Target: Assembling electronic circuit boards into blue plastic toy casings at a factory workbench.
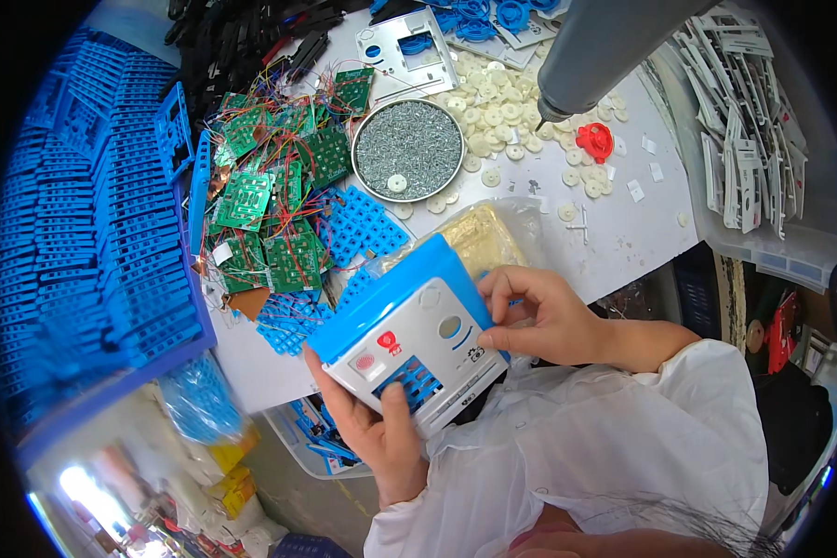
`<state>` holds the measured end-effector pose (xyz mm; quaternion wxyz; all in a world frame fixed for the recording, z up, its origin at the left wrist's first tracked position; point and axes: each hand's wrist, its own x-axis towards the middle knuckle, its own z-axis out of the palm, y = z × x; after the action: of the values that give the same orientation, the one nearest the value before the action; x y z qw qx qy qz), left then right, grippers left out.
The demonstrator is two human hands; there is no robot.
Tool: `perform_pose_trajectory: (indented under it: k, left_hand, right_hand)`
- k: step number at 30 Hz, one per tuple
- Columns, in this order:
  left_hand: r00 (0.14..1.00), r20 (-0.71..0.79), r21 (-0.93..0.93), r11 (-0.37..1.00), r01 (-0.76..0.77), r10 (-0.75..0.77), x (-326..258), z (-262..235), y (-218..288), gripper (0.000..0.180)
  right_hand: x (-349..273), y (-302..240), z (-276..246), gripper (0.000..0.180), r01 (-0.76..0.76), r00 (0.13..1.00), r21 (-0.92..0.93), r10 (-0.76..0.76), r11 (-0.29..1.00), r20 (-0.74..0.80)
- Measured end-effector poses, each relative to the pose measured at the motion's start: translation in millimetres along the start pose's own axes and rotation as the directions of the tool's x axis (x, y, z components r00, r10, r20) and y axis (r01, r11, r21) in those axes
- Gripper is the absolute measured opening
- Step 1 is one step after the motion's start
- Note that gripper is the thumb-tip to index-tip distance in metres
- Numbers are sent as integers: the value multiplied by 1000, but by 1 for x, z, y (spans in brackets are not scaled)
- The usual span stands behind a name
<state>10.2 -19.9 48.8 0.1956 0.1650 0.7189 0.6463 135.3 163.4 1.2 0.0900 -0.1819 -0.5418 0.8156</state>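
Note:
A blue-and-white plastic device casing (409, 330) is held tilted in front of my chest, its white panel facing up. The panel has a small oval window, red and black prints and a cut-out with a blue button pad (413, 383). My left hand (391, 446) is closed round the lower left corner, thumb on the panel beside the button pad. My right hand (553, 321) is at the right edge with its thumb against the panel and its fingers curled; the fingertips are partly hidden. Just behind the casing lies a clear bag with a cream-coloured tray (482, 237).
Green circuit boards (293, 186) with wires lie left of a round tin of small screws (409, 149). White plastic discs (493, 98) surround a red round part (594, 141). A grey tool (595, 56) hangs overhead. Blue casings (139, 186) fill the left; white panels (749, 130) fill a right-hand bin.

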Motion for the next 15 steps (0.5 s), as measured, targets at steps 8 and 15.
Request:
perform_pose_trajectory:
  k: [8, 15]
  left_hand:
    - [993, 27, 165, 979, -122, 119, 29, -28, -46, 43]
    - [977, 213, 25, 999, -24, 18, 36, -34, -39, 40]
  right_hand:
    - [5, -14, 6, 68, -150, 988, 15, 149, 989, 39]
    - [6, -18, -5, 66, -152, 981, 78, 140, 985, 137]
